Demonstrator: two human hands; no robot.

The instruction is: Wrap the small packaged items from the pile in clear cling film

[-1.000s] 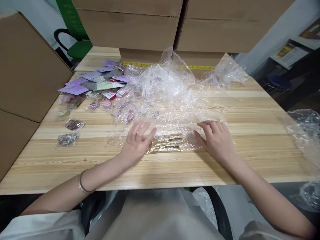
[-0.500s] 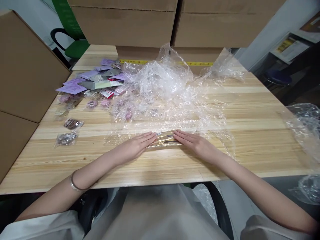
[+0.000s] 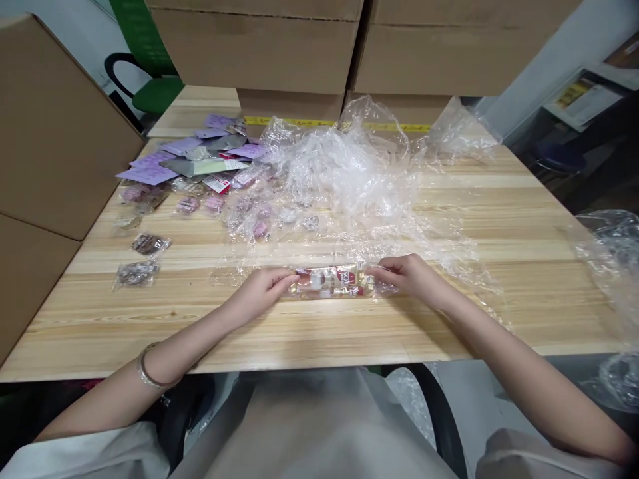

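Near the front of the table lies a flat clear plastic pack (image 3: pixel 332 281) with gold, red and white printed sachets showing inside it. My left hand (image 3: pixel 267 287) pinches its left end between thumb and fingers. At the other end, my right hand (image 3: pixel 407 276) grips the clear plastic, fingers closed. Just beyond the pack spreads a large crumpled sheet of clear plastic film (image 3: pixel 344 173). Small pink packets (image 3: pixel 260 228) show among its folds.
Lilac and grey pouches (image 3: pixel 150 166) are heaped at the back left. Two small clear bags (image 3: pixel 150 245) of dark pieces lie in front of them. Large cardboard boxes (image 3: pixel 259 50) stand along the back and left. More plastic film (image 3: pixel 612 253) hangs at the right edge.
Both hands have gone from lying flat on the pack to gripping its ends, further apart. The pack's printed side now shows. The film behind has shifted a little.
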